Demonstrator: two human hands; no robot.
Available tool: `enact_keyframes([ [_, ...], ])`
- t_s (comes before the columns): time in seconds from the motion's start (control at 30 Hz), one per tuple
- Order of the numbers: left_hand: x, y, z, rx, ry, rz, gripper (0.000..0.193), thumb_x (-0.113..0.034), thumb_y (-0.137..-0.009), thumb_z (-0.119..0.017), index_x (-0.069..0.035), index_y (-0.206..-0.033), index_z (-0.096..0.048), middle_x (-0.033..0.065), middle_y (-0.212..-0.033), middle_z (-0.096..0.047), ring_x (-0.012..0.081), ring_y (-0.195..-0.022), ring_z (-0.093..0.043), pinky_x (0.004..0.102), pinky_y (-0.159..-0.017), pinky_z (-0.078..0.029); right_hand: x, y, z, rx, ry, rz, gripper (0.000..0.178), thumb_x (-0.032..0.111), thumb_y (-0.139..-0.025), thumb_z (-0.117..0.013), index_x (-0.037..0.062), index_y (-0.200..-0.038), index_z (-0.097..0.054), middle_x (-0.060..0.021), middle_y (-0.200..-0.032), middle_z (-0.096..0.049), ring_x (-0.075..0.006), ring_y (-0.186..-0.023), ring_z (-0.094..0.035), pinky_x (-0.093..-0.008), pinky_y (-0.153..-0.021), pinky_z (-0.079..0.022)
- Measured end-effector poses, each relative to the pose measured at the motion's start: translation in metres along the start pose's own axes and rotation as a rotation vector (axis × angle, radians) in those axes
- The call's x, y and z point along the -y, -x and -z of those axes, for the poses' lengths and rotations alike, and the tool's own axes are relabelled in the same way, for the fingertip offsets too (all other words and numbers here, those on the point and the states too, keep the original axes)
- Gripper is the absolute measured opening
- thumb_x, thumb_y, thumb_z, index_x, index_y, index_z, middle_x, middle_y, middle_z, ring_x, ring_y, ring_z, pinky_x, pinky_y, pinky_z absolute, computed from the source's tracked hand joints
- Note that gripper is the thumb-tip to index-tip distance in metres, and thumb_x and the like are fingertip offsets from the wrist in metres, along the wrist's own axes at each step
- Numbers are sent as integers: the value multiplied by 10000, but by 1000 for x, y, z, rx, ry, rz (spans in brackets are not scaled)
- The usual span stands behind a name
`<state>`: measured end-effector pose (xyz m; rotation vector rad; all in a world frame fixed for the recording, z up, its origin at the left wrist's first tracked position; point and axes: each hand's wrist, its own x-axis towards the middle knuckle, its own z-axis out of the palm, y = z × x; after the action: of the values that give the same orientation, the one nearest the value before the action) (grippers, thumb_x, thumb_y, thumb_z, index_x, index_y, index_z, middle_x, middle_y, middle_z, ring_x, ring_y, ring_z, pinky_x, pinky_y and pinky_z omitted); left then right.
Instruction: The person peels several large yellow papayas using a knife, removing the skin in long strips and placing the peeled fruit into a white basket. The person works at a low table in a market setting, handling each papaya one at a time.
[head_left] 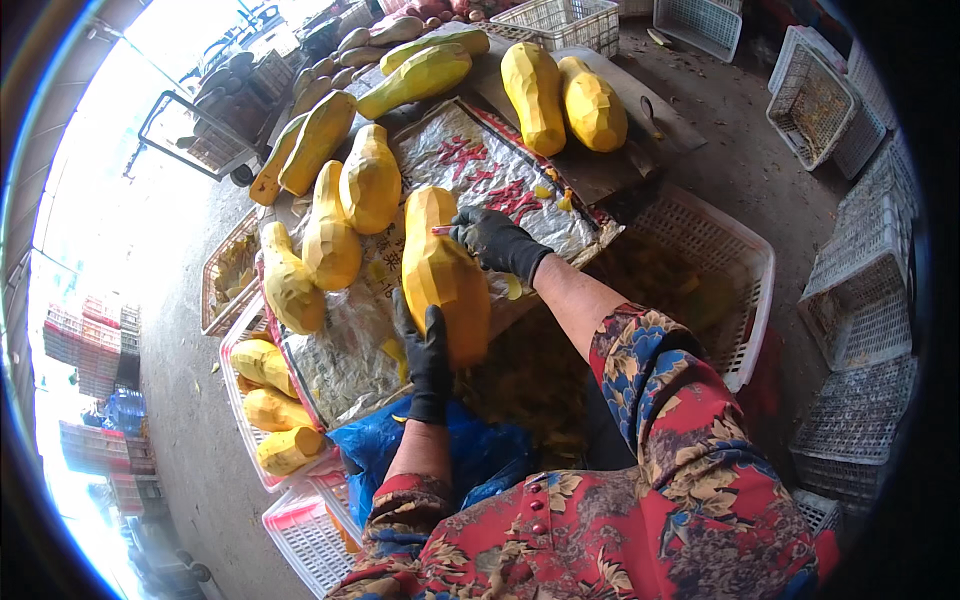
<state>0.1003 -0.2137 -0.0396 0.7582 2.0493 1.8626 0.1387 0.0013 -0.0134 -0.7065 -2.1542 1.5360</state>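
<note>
A peeled, faceted yellow-orange squash [440, 270] stands tilted at the near edge of the work surface. My left hand [428, 355], in a dark glove, steadies its lower left side with the thumb and fingers around it. At its upper right, my gloved right hand [497, 243] grips a peeler [441, 230] by the handle; a reddish part shows against the squash, and the rest is covered by my fingers. Several peeled squashes lie to the left, among them a nearby squash [331, 235]. Bits of peel are scattered on the silvery printed sheet [440, 145] beneath.
Two squashes, one a rounded squash [594, 105], lie at the far right of the surface. A white crate [757, 310] with peelings stands right; another crate [232, 360] holds squashes at left. Blue plastic [490, 455] hangs in front of me. Stacked crates [850, 285] line the right side.
</note>
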Motion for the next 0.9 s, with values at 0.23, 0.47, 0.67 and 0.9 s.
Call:
enact_keyframes([
  [0.23, -6, 14, -5, -29, 43, 170, 759, -369, -943, -646, -8, -1491, -263, 154, -1415, -447, 241, -1259, -463, 335, -1053, -377, 5, 41, -23, -92, -168, -88, 178, 244, -943, -583, 73, -988, -611, -73, -725, -592, -162, -591, -581, -301, -550, -473],
  [0.47, 2, 8, -6, -95, 19, 164, 827, -362, -929, -666, 19, -1509, -217, 204, -1437, -422, 268, -1284, -445, 343, -1063, -366, -22, 54, -36, -283, -1061, -307, 146, 173, -962, -569, 73, -1061, -609, 10, -740, -570, -59, -586, -522, -188, -534, -428],
  [0.67, 6, 28, -19, -95, -210, -131, 845, -292, -895, -698, 23, -1512, -212, 221, -1506, -343, 295, -1387, -347, 353, -1139, -267, -22, 60, -36, -316, -169, -24, 213, 156, -960, -569, 88, -1157, -612, -48, -785, -640, -95, -625, -577, -274, -571, -471],
  [0.9, 13, 30, -16, -81, -225, -148, 855, -243, -857, -731, 1, -1513, -240, 199, -1538, -312, 293, -1423, -301, 359, -1162, -227, -10, 84, -27, 10, -1262, -398, 194, 301, -992, -491, 167, -1056, -617, 42, -702, -554, -56, -480, -413, -210, -445, -352],
])
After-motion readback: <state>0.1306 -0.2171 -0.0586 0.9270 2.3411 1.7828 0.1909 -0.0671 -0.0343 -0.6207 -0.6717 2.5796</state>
